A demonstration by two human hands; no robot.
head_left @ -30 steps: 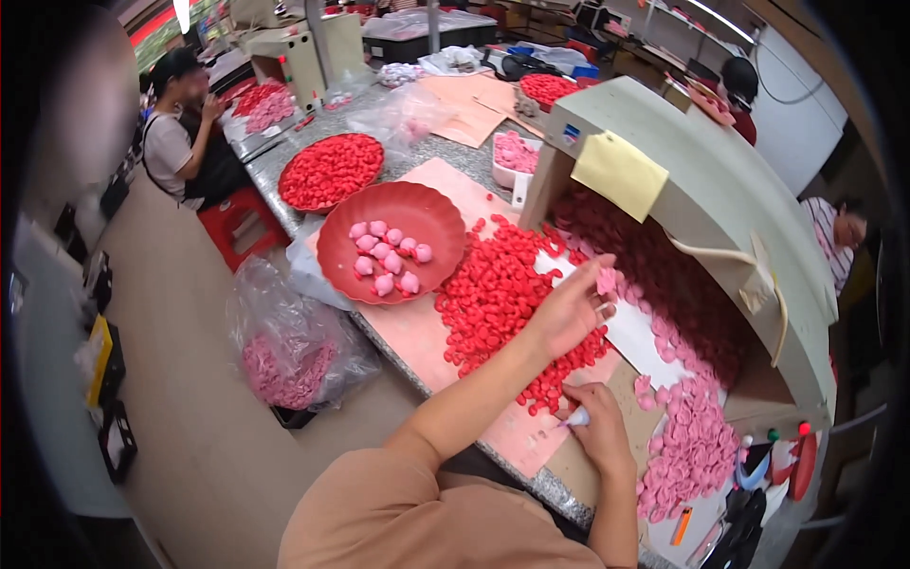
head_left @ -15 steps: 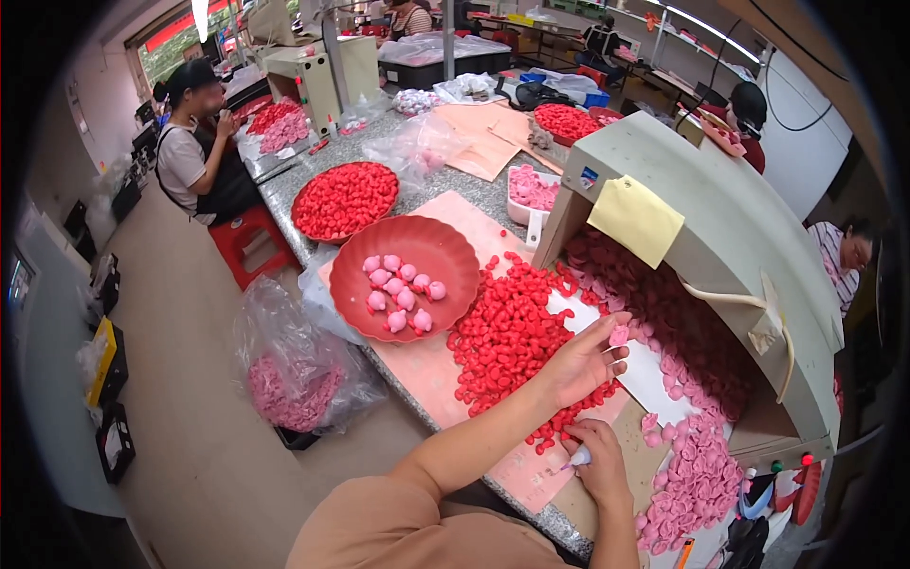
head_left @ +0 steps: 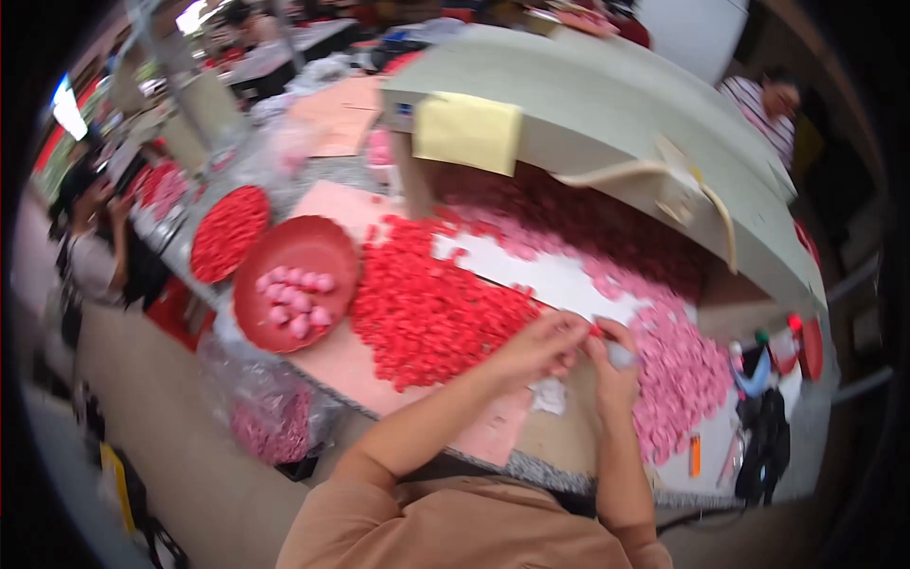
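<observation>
Both sets of fingers meet above the near part of the tabletop. The left hand's fingers curl inward with their tips together, right by a small red piece sitting between the two hands; blur keeps me from telling whether they clamp it. The right hand's fingers are closed around a small pale bottle. Its rounded side shows, but the hand covers the rest, so I can't tell which way its tip points or how its long axis runs. The red piece is too small and smeared to give a direction either.

Just beyond the left hand spreads a heap of red pieces, loose on a pink sheet. To the right of the right hand lies a heap of pink petals, reaching under the pale hood.

Left of the red heap, a red dish holds a cluster of round pink pieces, most of its bottom bare. Behind it, another round dish is full of red pieces. Below them, a clear plastic bag contains pink bits.
</observation>
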